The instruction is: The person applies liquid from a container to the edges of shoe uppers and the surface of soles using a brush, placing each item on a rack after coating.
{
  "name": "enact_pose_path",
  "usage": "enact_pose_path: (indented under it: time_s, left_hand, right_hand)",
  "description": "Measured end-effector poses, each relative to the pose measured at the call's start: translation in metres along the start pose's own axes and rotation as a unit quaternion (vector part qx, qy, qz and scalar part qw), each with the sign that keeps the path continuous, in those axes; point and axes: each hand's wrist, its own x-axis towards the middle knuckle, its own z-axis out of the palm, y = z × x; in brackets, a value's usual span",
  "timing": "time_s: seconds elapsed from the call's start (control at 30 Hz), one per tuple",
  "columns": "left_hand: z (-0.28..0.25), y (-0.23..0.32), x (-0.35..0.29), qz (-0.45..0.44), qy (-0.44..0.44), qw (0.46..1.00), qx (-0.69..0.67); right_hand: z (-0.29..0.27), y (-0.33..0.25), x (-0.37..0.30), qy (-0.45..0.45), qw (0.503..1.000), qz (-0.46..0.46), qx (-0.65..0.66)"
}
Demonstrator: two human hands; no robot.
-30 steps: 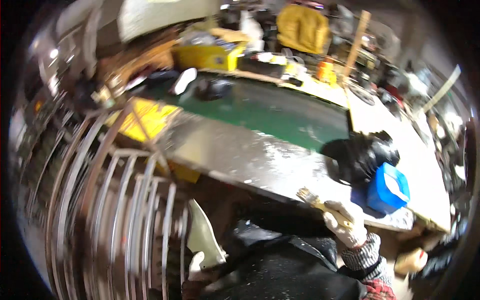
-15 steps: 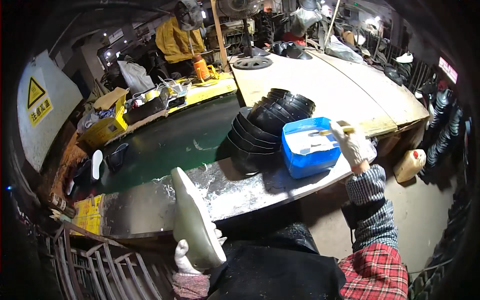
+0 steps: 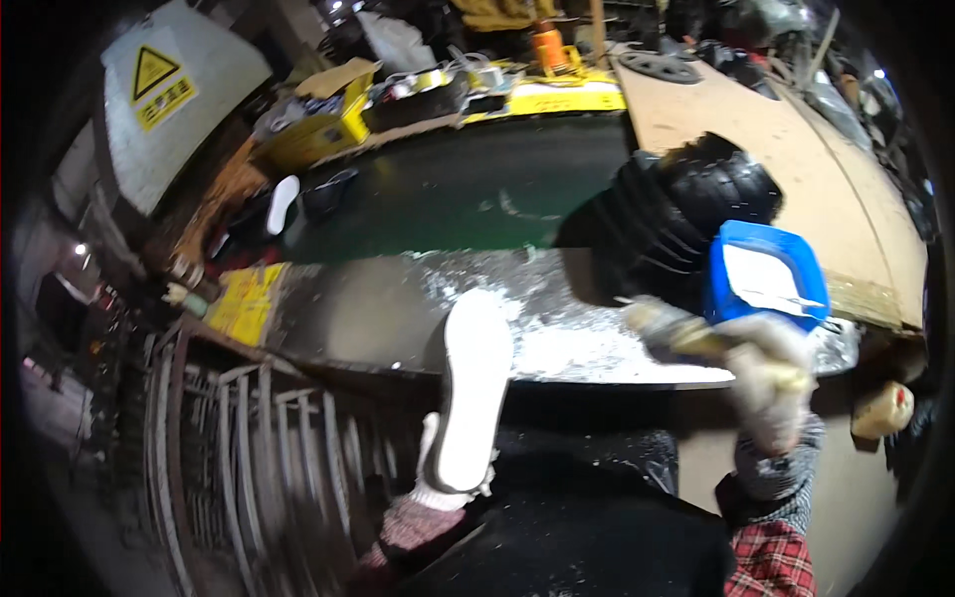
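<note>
My left hand (image 3: 435, 468), in a white glove, is closed round the heel end of a shoe last (image 3: 477, 388). The last's flat white bottom faces up, its toe pointing away from me over the bench edge. To the right, my gloved right hand (image 3: 781, 383) grips a brush (image 3: 668, 326), blurred by motion. The brush's tip points left toward the last, apart from it. Just beyond that hand stands a blue tub (image 3: 816, 298) with white, glue-like liquid (image 3: 758, 277) in it. Stacked black shoe uppers (image 3: 686, 204) lean beside the tub's left side.
A dark green conveyor belt (image 3: 448, 184) runs behind the white-smeared metal bench edge (image 3: 368, 308). A white sole-shaped piece (image 3: 283, 204) lies at its far left. Metal racks (image 3: 249, 448) stand at lower left, a yellowish jug (image 3: 883, 413) at right, a wooden board (image 3: 736, 109) at back right.
My right hand has drawn the brush out of the tub and leftward, toward the last. The left hand has turned the last so its white bottom faces up. The view has swung left.
</note>
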Motion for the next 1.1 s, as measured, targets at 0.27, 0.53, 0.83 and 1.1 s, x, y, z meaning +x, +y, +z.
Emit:
enact_pose_path:
  time_s: [0.27, 0.53, 0.83, 1.1]
  left_hand:
    - [-0.055, -0.004, 0.028, -0.070, -0.251, 0.963, -0.075]
    - [-0.013, 0.001, 0.019, -0.071, -0.112, 0.971, -0.201]
    - [0.015, -0.005, 0.029, -0.008, -0.370, 0.917, -0.152]
    - [0.029, 0.000, 0.020, 0.041, -0.058, 0.973, -0.221]
  right_hand:
    - [0.159, 0.031, 0.033, -0.254, 0.948, 0.020, 0.190]
    - [0.137, 0.008, 0.024, -0.304, 0.924, -0.069, 0.219]
    - [0.118, -0.037, 0.003, -0.467, 0.824, -0.295, 0.123]
    - [0.103, -0.023, -0.030, -0.523, 0.797, 0.080, 0.290]
